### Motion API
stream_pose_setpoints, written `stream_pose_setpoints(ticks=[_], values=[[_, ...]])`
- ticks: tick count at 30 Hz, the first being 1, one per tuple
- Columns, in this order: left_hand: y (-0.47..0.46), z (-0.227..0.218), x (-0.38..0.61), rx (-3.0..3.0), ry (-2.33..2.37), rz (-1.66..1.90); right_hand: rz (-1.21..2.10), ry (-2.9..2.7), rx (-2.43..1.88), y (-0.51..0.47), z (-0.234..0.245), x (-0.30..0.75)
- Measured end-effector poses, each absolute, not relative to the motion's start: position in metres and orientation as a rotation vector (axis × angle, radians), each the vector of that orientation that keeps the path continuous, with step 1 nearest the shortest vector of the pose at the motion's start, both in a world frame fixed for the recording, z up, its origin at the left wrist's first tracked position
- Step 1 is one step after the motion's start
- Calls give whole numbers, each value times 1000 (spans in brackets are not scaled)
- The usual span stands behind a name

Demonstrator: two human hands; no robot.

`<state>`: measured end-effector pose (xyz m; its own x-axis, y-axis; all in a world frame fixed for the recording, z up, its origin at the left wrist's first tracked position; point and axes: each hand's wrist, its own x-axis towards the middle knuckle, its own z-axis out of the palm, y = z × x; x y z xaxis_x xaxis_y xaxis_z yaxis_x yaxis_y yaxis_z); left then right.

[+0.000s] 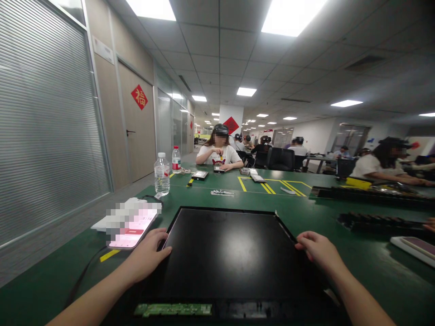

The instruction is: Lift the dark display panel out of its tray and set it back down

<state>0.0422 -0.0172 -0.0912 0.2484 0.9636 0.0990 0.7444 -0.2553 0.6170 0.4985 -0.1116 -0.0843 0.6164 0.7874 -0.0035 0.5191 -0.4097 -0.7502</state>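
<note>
A large flat black panel (231, 253) lies on the green table (306, 213) right in front of me. A green circuit strip (173, 309) shows along its near edge. My left hand (149, 253) rests on the panel's left edge, fingers curled over it. On the right edge sits my right hand (317, 249), fingers bent around the rim. A phone with a lit pink screen (134, 228) lies just left of my left hand.
Two water bottles (162, 174) stand at the left of the table. Black trays (374, 222) lie to the right, small tools (222, 193) further back. A person (219, 154) sits across the table; another person (387, 165) works at the right.
</note>
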Motion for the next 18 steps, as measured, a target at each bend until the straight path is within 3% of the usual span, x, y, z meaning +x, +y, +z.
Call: stream_pose_setpoints(ticks=[10,18], values=[[-26,-83,48,2266,1545,616,320,-1132,-2235,-114,-80,496],[-36,-72,35,2444,1196,476,320,-1114,-2238,-114,-77,493]])
